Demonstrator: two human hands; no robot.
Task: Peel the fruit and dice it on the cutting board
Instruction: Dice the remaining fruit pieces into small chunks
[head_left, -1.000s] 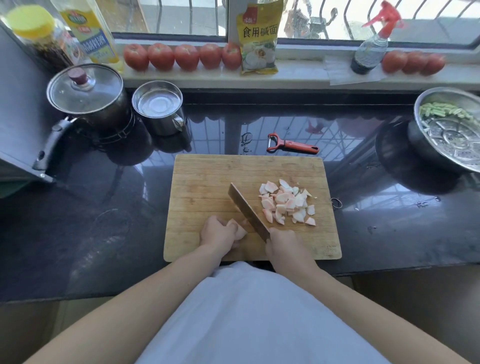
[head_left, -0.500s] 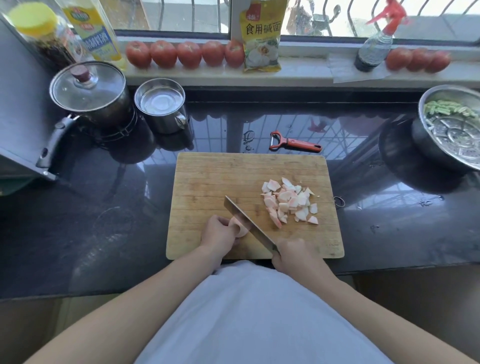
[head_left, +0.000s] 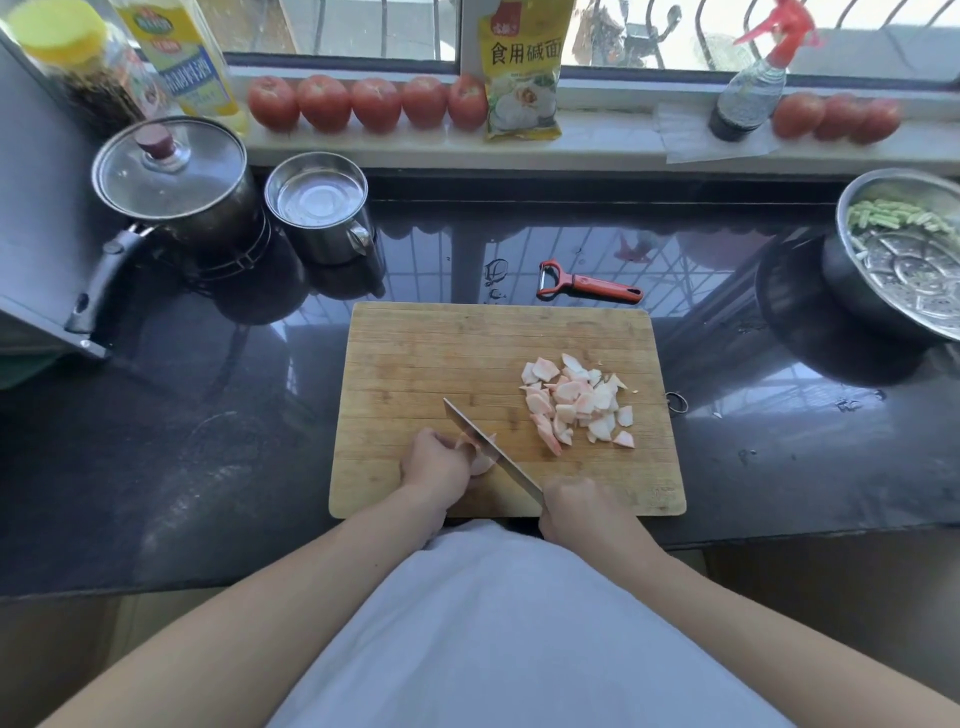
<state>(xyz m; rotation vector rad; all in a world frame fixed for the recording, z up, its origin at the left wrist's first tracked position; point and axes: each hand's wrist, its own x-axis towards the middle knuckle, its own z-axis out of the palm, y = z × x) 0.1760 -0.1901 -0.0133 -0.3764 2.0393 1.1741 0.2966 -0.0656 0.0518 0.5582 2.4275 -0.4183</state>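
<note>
A wooden cutting board (head_left: 431, 353) lies on the dark counter in front of me. A pile of pale pink diced fruit (head_left: 576, 402) sits on its right half. My left hand (head_left: 434, 465) presses a remaining peeled fruit piece (head_left: 480, 462) against the board near the front edge. My right hand (head_left: 576, 506) grips the handle of a knife (head_left: 485, 449), whose blade runs diagonally up-left and rests across the fruit piece beside my left fingers.
A red peeler (head_left: 587, 283) lies just behind the board. A lidded pot (head_left: 171, 176) and steel cup (head_left: 319, 205) stand back left; a steel bowl (head_left: 904, 270) with green vegetables sits far right. Tomatoes (head_left: 374, 101), bottles and a packet line the windowsill.
The knife blade has come down from a raised tilt onto the fruit piece under my left hand. The diced pile has not moved.
</note>
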